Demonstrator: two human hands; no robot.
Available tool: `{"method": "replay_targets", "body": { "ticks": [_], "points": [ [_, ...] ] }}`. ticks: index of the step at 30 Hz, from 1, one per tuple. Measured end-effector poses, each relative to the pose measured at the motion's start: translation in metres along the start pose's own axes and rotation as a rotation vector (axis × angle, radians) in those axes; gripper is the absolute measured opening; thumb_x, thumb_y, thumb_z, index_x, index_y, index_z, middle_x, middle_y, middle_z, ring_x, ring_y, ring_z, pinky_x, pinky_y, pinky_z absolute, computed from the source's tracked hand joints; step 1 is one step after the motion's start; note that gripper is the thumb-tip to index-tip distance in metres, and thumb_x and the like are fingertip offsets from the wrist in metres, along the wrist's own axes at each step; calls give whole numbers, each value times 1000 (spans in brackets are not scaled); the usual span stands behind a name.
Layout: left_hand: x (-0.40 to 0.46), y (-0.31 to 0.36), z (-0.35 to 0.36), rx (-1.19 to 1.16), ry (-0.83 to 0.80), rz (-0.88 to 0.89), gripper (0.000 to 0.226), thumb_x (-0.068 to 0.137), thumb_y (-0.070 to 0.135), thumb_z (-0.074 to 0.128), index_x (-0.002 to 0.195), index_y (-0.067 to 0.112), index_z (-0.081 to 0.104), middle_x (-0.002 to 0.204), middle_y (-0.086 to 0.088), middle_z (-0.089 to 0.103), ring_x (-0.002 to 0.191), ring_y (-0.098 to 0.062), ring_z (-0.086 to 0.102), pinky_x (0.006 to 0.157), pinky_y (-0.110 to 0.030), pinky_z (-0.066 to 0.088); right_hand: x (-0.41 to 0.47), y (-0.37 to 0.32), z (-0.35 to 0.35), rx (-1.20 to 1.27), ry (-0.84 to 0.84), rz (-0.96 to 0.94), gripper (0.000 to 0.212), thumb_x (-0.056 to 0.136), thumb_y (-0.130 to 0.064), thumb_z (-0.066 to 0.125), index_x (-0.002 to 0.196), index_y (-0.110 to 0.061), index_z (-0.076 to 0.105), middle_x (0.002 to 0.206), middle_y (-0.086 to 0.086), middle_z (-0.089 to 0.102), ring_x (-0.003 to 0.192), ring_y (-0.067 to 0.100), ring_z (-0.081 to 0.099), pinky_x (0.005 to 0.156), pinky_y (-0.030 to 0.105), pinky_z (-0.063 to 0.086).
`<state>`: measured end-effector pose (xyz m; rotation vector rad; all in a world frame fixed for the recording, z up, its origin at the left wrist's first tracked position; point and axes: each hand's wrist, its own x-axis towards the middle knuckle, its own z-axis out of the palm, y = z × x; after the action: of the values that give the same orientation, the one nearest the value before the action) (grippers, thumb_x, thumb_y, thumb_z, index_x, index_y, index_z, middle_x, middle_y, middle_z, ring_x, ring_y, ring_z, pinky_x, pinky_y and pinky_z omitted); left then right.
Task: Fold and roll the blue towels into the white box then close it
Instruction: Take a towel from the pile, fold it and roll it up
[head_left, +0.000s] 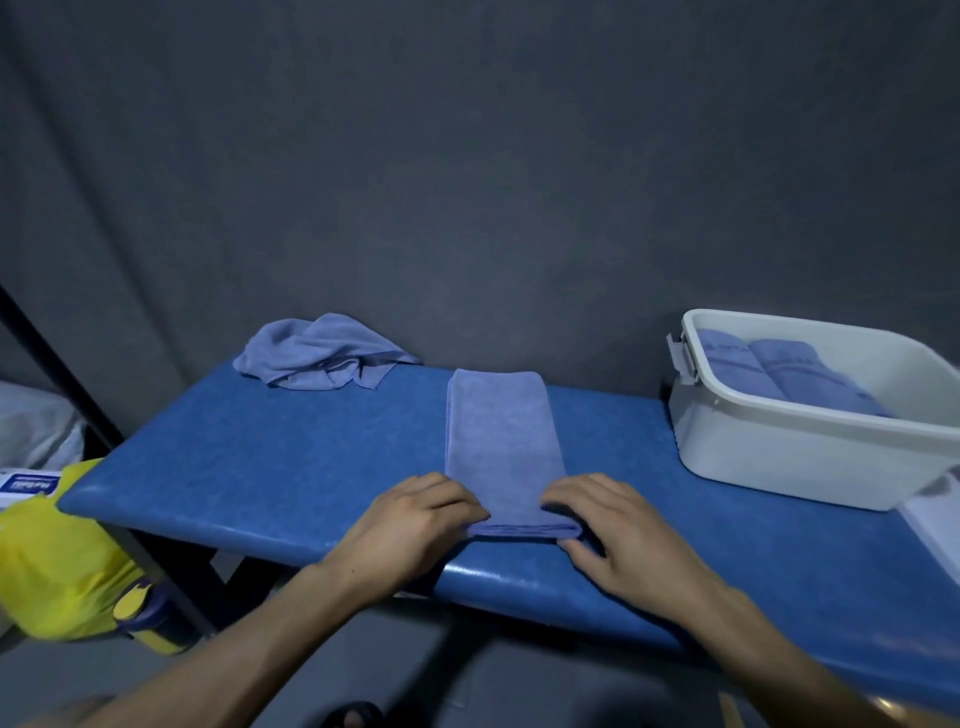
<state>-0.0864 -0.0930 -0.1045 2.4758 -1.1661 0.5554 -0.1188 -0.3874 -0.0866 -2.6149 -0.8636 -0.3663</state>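
a blue towel folded into a long strip (498, 441) lies flat on the blue bench (270, 467), running from the far edge toward the person. its near end is a thick layered edge close to the bench's front rim. the left hand (415, 525) sits at the left corner of that end and the right hand (618, 535) at the right corner. the left fingers (462, 512) are curled and held together, tips tucked against the strip's side edge, and seem to pinch the corner. the right fingers (561, 506) curl over the top of the opposite corner while the thumb lies low in front of the folded edge, so that corner sits between thumb and fingers. the strip's near end lies between the two hands, touching both.

a crumpled blue towel (322, 353) lies loose at the far left of the bench, well apart from the hands. the white box (779, 447) stands open at the right end of the bench, with two rolled blue towels (769, 369) side by side inside it and a grey latch (683, 358) on its left wall. a yellow bag (57, 561) lies below the bench's left end.
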Motion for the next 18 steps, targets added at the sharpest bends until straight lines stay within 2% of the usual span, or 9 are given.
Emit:
{"method": "replay_targets", "body": {
  "ticks": [1,3,7,9,11,15,18],
  "points": [
    [-3,1,1,-39,1,-2,20,97,26,62,113,23,72,113,10,67,97,-15,64,78,-32,54,-3,2,5,-17,8,-29,31,91,-23,65,122,-26,63,123,-16,63,115,6,56,96,27,47],
    [-8,2,0,-100,2,-21,20,98,27,61,114,22,73,116,10,66,99,-15,64,81,-31,54,-5,4,14,-15,57,-51,30,90,-20,69,119,-23,69,120,-13,70,115,7,61,95,30,52],
    [-12,6,-5,-215,5,-121,21,101,38,60,112,26,74,110,17,69,97,-7,64,84,-25,53,-1,-4,7,138,81,60,19,96,-39,61,109,-29,71,96,-15,75,84,5,68,76,26,54],
    [-12,11,-10,-316,15,-252,20,98,43,62,106,30,74,100,21,71,92,0,64,83,-24,52,0,-7,-1,225,53,146,13,96,-39,63,104,-31,70,81,-17,71,70,1,64,67,19,49],
    [-11,12,-13,-403,31,-398,18,93,45,64,99,31,73,91,20,72,86,1,66,80,-27,53,3,-9,-3,278,78,212,4,93,-31,70,96,-29,72,71,-17,66,64,0,59,62,13,43],
    [0,11,-15,-482,15,-548,22,91,47,60,91,26,66,80,8,68,77,-11,63,78,-34,51,16,-9,-1,404,78,374,7,92,-26,70,85,-26,70,68,-2,65,59,8,55,62,21,45],
    [9,6,-13,-513,-15,-616,23,92,48,57,85,27,63,72,11,63,68,-6,56,73,-35,49,26,-7,1,429,69,469,13,93,-26,68,80,-25,66,67,8,62,54,6,44,57,24,40]
  ]
}}
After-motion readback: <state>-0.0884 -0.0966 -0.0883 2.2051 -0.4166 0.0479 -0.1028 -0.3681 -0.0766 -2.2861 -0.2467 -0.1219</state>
